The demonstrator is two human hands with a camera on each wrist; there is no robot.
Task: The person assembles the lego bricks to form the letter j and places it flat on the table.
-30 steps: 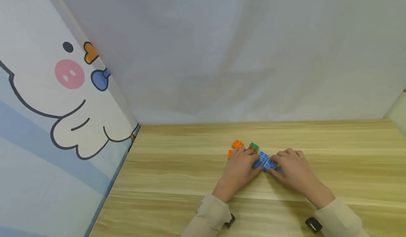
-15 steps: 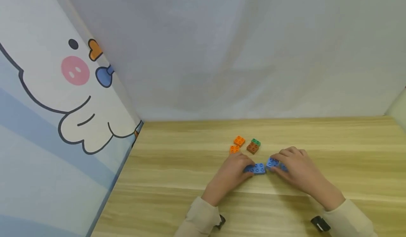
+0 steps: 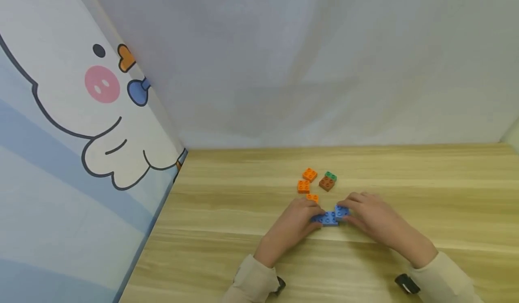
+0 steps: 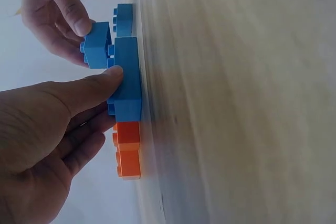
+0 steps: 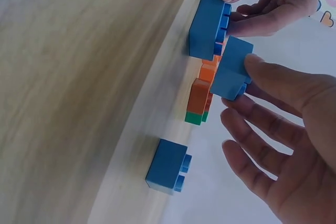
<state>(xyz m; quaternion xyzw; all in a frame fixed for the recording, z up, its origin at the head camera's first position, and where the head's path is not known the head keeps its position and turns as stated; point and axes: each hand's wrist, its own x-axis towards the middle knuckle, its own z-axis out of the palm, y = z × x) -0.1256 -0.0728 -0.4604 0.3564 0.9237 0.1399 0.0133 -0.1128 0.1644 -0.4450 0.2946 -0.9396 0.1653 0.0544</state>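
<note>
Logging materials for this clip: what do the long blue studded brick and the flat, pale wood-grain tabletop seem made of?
The long blue studded brick: probably hard moulded plastic, satin finish, judging by crisp edges and even colour.
The flat, pale wood-grain tabletop: wood or printed laminate, low sheen; its streaky grain fits either.

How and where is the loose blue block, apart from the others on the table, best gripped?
Likely by two opposite side walls, pinched from above between thumb and fingers. The right wrist view shows the loose blue block sitting studs up on the table, nothing against its visible walls. The right hand is holding another blue block.
</note>
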